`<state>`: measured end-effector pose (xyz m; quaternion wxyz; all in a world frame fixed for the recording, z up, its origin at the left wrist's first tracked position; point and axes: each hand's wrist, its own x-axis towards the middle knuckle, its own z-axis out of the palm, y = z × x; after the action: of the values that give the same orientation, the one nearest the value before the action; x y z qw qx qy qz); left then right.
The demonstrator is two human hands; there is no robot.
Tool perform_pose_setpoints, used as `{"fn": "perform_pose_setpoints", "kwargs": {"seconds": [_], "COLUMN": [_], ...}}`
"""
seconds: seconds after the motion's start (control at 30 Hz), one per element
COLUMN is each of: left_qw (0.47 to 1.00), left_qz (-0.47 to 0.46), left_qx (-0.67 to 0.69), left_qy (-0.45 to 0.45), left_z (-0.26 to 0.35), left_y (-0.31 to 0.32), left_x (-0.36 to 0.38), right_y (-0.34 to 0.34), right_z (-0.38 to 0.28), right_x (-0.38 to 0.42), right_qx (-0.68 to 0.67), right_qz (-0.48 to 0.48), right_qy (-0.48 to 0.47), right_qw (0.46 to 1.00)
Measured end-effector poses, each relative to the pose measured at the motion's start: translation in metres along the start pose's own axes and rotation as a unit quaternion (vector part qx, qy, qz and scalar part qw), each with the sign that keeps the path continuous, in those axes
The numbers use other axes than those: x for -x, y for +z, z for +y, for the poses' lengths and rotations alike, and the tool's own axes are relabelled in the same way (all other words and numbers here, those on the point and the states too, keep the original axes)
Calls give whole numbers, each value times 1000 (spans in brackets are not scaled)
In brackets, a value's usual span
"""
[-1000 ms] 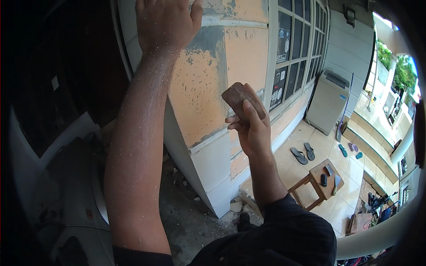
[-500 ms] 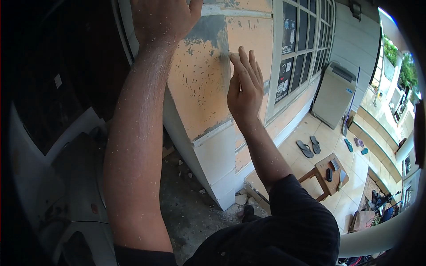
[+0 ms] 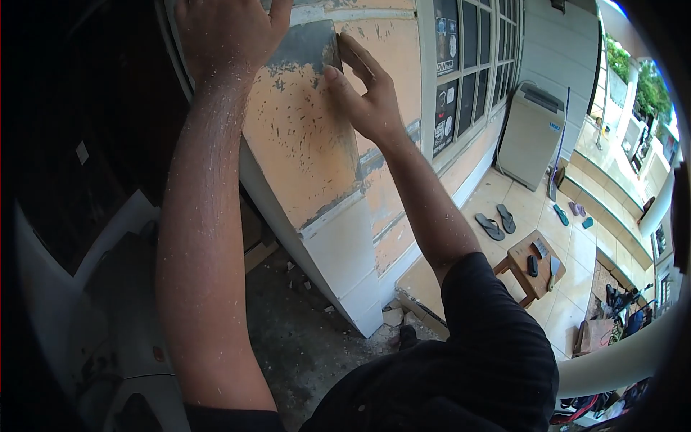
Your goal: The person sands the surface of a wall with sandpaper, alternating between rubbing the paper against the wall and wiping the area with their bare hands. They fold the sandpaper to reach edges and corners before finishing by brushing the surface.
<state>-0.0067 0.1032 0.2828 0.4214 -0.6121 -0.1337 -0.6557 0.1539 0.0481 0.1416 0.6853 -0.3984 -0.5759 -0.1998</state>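
Observation:
Peeling orange paint with grey patches covers the wall pillar [image 3: 299,129] in front of me. My left hand [image 3: 230,32] is raised at the top edge, near the pillar's upper left; its thumb sticks out sideways and its other fingertips lie mostly outside the picture. My right hand [image 3: 371,97] is open at the pillar's right corner, thumb toward the front face and fingers along the edge. Nothing shows in it. White dust specks both forearms.
A wooden stool [image 3: 551,277] holds a brush [image 3: 539,249], a scraper [image 3: 553,272] and a black object [image 3: 532,266]. Grey flip-flops [image 3: 489,227] lie on the tiles. A washing machine [image 3: 531,137] stands past the barred window [image 3: 468,72]. Rubble [image 3: 394,317] lies at the pillar's foot.
My right hand has moved up and left onto the pillar's corner, its thumb now spread from the fingers. My left hand sits higher and further left in view as the camera shifts.

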Motion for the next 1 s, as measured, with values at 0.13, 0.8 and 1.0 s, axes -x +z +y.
{"fn": "perform_pose_setpoints", "kwargs": {"seconds": [0.13, 0.8, 1.0], "left_qw": [1000, 997, 996], "left_qz": [-4, -6, -30], "left_qx": [-16, -81, -84], "left_qy": [12, -4, -16], "left_z": [-5, 2, 6], "left_y": [2, 2, -5], "left_x": [1, 4, 5], "right_y": [4, 17, 20], "right_z": [2, -25, -26], "right_x": [-4, -8, 3], "right_qx": [-114, 361, 334], "right_qz": [4, 9, -2], "right_qy": [111, -6, 27], "right_qw": [987, 932, 942]}}
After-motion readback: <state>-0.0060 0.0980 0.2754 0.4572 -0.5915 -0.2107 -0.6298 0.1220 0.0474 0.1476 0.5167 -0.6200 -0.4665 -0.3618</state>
